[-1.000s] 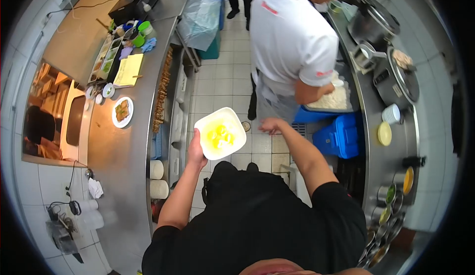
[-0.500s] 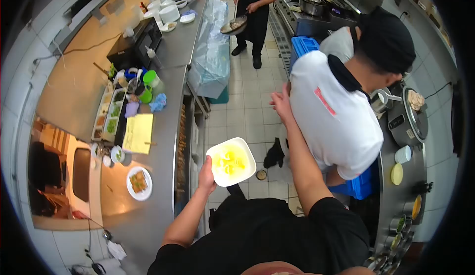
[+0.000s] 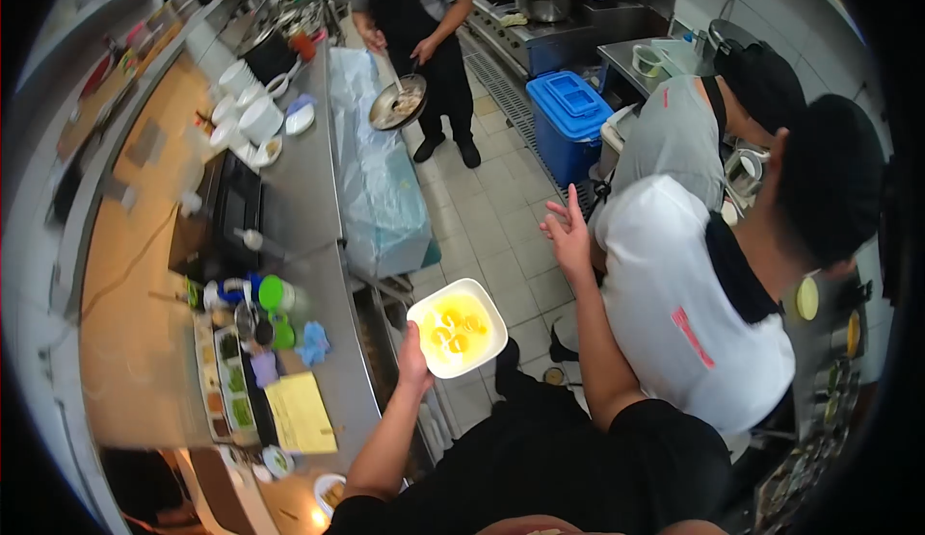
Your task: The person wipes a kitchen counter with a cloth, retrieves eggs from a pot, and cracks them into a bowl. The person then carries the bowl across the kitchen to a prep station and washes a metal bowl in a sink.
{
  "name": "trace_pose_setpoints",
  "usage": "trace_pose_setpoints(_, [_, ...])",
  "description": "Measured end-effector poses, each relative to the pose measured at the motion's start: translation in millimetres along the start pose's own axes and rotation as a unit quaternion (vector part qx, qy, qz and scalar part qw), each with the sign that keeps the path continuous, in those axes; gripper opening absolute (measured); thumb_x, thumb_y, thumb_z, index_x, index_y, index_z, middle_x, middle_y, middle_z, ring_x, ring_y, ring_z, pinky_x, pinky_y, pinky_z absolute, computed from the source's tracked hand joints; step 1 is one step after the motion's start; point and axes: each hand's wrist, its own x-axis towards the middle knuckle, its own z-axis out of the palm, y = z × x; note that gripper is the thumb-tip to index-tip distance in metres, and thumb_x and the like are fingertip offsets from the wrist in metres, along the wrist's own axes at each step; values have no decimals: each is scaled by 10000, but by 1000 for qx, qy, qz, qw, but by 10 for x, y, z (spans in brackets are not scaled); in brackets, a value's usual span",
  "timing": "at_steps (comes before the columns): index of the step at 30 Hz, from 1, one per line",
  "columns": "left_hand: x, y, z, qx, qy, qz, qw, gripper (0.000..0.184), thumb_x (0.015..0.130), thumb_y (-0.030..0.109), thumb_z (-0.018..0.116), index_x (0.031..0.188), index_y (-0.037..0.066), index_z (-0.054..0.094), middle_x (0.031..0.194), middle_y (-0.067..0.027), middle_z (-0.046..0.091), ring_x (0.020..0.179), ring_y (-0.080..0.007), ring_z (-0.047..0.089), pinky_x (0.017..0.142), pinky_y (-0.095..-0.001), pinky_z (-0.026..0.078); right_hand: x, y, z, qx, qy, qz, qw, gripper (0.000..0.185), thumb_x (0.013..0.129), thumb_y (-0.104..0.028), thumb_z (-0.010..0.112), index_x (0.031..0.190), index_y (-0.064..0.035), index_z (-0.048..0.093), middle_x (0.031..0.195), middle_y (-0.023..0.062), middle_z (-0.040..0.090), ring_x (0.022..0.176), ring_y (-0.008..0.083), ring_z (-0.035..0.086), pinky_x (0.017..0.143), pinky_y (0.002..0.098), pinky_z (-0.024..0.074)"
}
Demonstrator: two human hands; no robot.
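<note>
My left hand [image 3: 414,362] grips the left edge of a squarish white bowl [image 3: 492,350], held roughly level in front of my body. Inside lie several raw egg yolks [image 3: 460,343] in clear egg white. My right hand [image 3: 570,236] is raised and holds nothing, its fingers apart and some of them pointing forward. It is close beside a co-worker in a white shirt [image 3: 684,304], who stands just to my right. I cannot tell whether my forearm touches that shirt.
A person ahead holds a frying pan [image 3: 398,104] over the aisle. A blue lidded bin [image 3: 578,145] and a co-worker in grey [image 3: 665,145] are at the right. Along the left counter sit ingredient trays [image 3: 233,381], yellow paper [image 3: 301,415] and stacked white dishes [image 3: 258,121]. Plastic sheeting [image 3: 376,169] hangs beside it.
The view has shifted forward and turned right, bringing more of the blue bin and the grey-shirted co-worker into sight. My left hand still holds the bowl; my right hand's fingers now point more upward in view.
</note>
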Motion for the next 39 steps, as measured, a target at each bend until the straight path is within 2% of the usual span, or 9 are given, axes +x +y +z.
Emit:
trace_pose_setpoints(2, [356,96,51,12,-11,-5,1000,584,1017,463,332,1332,-17,439,1308,-143,550,1185,-255,549,1010,-378,435,424,92,-23,40,30,1,999,723,923,-110,595,1519,-112,186,1152,97,603,766,101,606,642,211,466])
trace_pose_setpoints(4, [716,181,108,32,-15,-7,999,573,1019,455,335,1332,-13,439,1305,-139,551,1176,-246,553,1000,-363,439,898,51,9,63,78,59,993,687,941,-152,587,1512,-98,208,1165,101,608,767,100,609,648,208,463])
trace_pose_setpoints(10, [1746,468,471,26,-54,-54,997,559,1024,442,332,1317,-23,439,1269,-145,568,1139,-239,577,966,-349,465,2014,-373,51,32,113,7,993,605,972,-178,532,1497,-83,248,1174,90,630,787,103,629,679,216,493])
trace_pose_setpoints(19, [3431,756,972,61,-115,-92,987,496,1031,381,364,1269,-38,478,1202,-133,601,1042,-200,616,879,-317,504,2858,-209,-792,-56,165,78,982,640,952,-246,561,1493,-87,259,1192,85,631,802,122,639,696,236,495])
trace_pose_setpoints(23, [4159,877,1357,62,-172,-142,973,537,1026,428,341,1281,-23,479,1226,-130,597,1086,-224,608,923,-342,496,2974,-112,-1063,-73,195,102,973,640,954,-250,556,1493,-82,256,1175,78,636,800,121,637,686,235,491])
trace_pose_setpoints(28, [5127,974,1840,54,-186,-124,973,541,1023,435,346,1297,-15,470,1236,-112,594,1104,-203,593,947,-326,474,3068,-3,-1118,-98,244,134,955,590,961,-223,554,1474,-68,307,1139,93,638,762,104,614,649,229,470])
trace_pose_setpoints(33, [6179,1083,2446,19,-191,-124,974,527,1033,408,336,1304,-26,462,1258,-120,578,1115,-195,578,961,-322,453,3292,638,-1333,-80,240,186,950,553,958,-211,555,1450,-60,351,1092,90,656,743,108,622,624,233,459])
trace_pose_setpoints(36, [6722,1305,2956,5,-162,-95,982,516,1038,401,317,1301,-17,467,1271,-113,572,1133,-196,568,975,-327,444,3717,858,-1253,-82,238,270,929,532,951,-215,550,1429,-54,382,1085,69,663,749,109,624,658,233,471])
trace_pose_setpoints(39, [7424,1473,3330,10,-162,-51,985,545,1026,433,334,1325,-8,453,1300,-120,557,1162,-219,558,988,-345,447,4388,990,-1136,-82,197,284,935,503,959,-213,534,1420,-70,394,1097,81,656,749,115,632,670,233,486])
